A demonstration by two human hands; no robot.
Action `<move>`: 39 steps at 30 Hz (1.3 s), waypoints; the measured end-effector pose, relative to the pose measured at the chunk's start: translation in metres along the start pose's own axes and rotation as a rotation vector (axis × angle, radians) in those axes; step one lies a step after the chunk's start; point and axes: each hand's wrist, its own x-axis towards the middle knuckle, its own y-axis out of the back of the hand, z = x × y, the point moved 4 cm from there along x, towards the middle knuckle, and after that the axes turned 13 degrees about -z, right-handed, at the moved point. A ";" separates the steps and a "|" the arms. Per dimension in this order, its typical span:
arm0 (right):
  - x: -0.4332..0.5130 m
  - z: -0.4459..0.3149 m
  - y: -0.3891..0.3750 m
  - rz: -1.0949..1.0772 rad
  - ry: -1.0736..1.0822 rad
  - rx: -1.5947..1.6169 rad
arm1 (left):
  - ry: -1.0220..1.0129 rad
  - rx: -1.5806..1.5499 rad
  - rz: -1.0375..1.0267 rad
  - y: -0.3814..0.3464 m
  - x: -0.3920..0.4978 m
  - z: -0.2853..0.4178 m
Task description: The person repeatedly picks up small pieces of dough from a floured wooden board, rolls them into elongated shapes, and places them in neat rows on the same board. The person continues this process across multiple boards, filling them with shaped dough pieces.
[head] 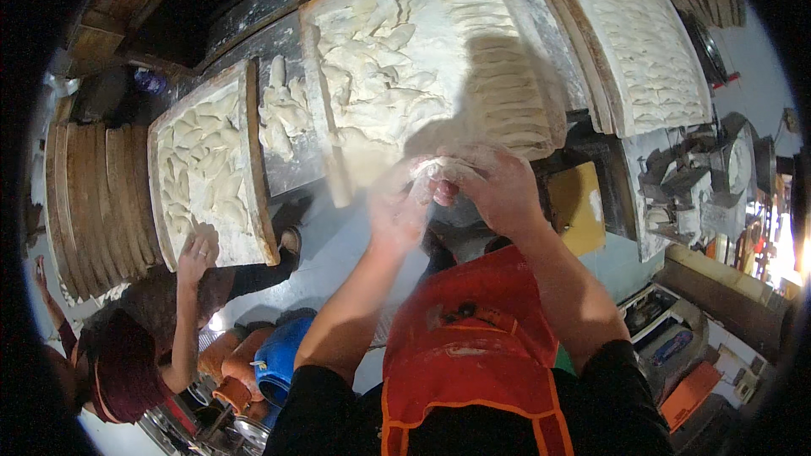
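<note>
My left hand [400, 206] and my right hand [504, 187] meet in front of me, floury, with their fingers closed around a piece of dough [440, 166]. The fingers cover much of the dough. Just beyond them lies a flour-dusted wooden tray [308, 44]. Loose, plump dough pieces [380, 79] are scattered over its left part. Along its right side run rows of slim, shaped dough pieces [500, 69], partly in shadow.
Left, a co-worker's hand [195, 256] is over another wooden tray [261, 196] of dough pieces. More dough [282, 111] lies between the trays. Stacked boards [101, 202] stand far left, a blue barrel [282, 354] below. At right are stacked trays [580, 57] and a scale-like metal device [694, 187].
</note>
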 end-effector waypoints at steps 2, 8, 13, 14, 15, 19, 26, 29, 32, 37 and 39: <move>-0.002 -0.001 -0.005 0.021 -0.006 -0.089 | -0.010 0.023 0.004 0.000 -0.004 -0.004; -0.017 0.012 -0.018 -0.017 0.114 0.086 | 0.076 0.076 0.121 0.003 -0.021 -0.021; -0.041 0.054 -0.011 -0.165 0.116 -0.008 | 0.162 0.391 -0.260 -0.001 -0.023 -0.043; -0.043 0.065 -0.007 -0.186 0.120 -0.017 | 0.112 0.422 -0.353 -0.004 -0.023 -0.045; -0.042 0.074 -0.004 -0.273 0.144 -0.138 | 0.064 0.456 -0.398 -0.003 -0.019 -0.046; -0.020 0.107 0.014 -0.571 0.264 -0.500 | 0.485 -0.190 -0.478 0.006 -0.004 -0.064; 0.028 0.124 0.020 -0.361 0.196 -0.878 | 0.069 1.233 -0.540 0.036 0.054 -0.066; 0.029 0.125 0.010 -0.417 0.238 -1.028 | 0.439 1.357 -0.616 0.041 0.053 -0.084; 0.029 0.113 0.014 -0.402 0.250 -0.964 | -0.011 1.329 -0.532 0.031 0.054 -0.067; 0.060 0.077 0.017 -0.289 0.137 -0.841 | 0.086 1.273 -0.441 0.036 0.041 -0.061; 0.085 0.062 0.010 0.011 0.286 -0.774 | 0.013 1.146 -0.287 0.039 0.031 -0.057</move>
